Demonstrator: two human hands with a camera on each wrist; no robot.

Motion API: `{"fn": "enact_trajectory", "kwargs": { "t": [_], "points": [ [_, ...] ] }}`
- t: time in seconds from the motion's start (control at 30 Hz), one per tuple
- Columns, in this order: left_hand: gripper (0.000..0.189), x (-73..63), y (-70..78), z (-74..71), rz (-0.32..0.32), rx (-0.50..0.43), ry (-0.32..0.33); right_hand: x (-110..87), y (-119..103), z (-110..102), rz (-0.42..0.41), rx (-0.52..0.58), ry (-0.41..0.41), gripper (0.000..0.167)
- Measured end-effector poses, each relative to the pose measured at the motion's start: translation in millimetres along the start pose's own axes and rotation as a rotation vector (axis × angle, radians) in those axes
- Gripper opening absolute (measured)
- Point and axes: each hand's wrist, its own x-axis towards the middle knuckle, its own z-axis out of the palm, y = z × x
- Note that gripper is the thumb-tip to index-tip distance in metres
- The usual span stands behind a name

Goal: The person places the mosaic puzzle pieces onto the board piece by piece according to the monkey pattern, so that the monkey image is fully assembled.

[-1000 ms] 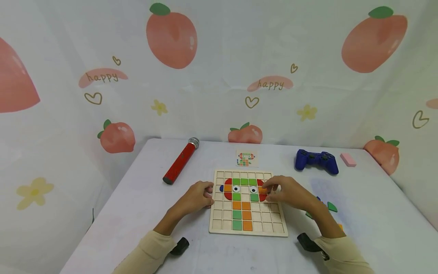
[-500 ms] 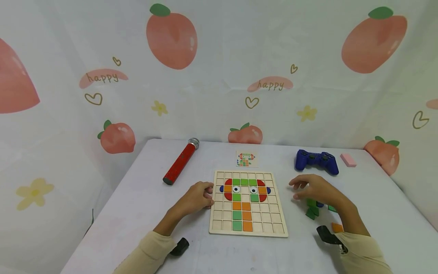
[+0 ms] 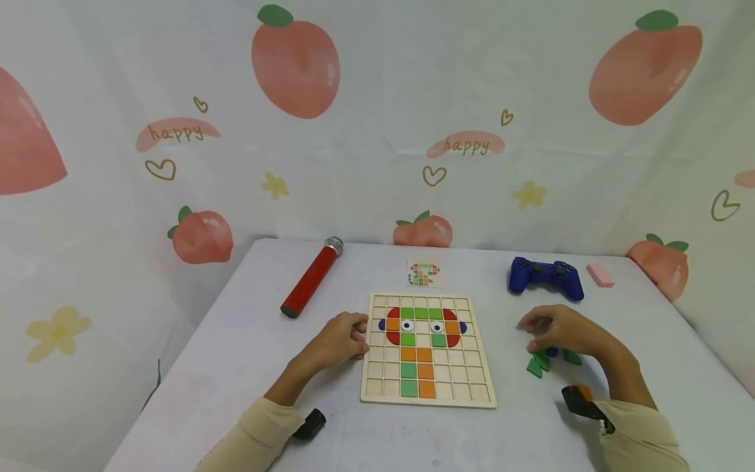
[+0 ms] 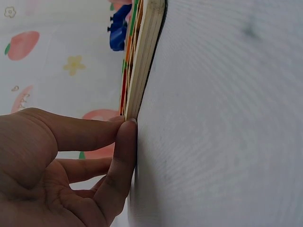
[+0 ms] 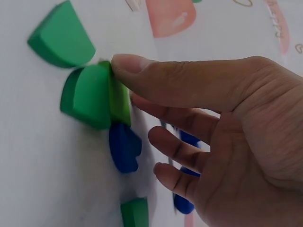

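Note:
A wooden grid board (image 3: pixel 383 388) with coloured square, rounded and eye tiles lies mid-table. My left hand (image 3: pixel 333 342) pinches its left edge; in the left wrist view the thumb and index finger (image 4: pixel 125 146) meet at the board's side. My right hand (image 3: pixel 566 330) hovers low over loose tiles to the right. In the right wrist view its thumb reaches a light green block (image 5: pixel 119 101), with the other fingers loosely bent. Close by lie a dark green rounded tile (image 5: pixel 87 97), another green tile (image 5: pixel 64 38) and a blue tile (image 5: pixel 124 149).
Behind the board lies a small pattern card (image 3: pixel 426 274). A red microphone (image 3: pixel 309 280) is at the back left. A blue game controller (image 3: pixel 545 278) and a pink block (image 3: pixel 600 275) sit at the back right. An orange tile (image 3: pixel 584 391) is near the right wrist.
My right hand has left the board's right side and moved right to the loose tiles. A blue rounded tile now shows at the pattern's right side. The left hand has stayed put.

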Motion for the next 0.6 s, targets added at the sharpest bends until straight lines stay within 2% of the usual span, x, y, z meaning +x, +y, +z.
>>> {"fn": "enact_trajectory", "kwargs": {
  "t": [0.3, 0.5, 0.6],
  "points": [
    [0.059, 0.0, 0.7, 0.0, -0.007, -0.002, -0.001, -1.8, 2.7, 0.5, 0.0, -0.001, 0.053, 0.041],
    [0.059, 0.3, 0.4, 0.5, -0.004, -0.008, -0.004, -5.2, 3.9, -1.4, 0.005, 0.037, 0.016, 0.04],
    [0.059, 0.6, -0.1, 0.2, 0.0, -0.007, -0.001, -5.2, 5.1, -2.3, 0.005, 0.025, 0.022, 0.037]
  ]
}}
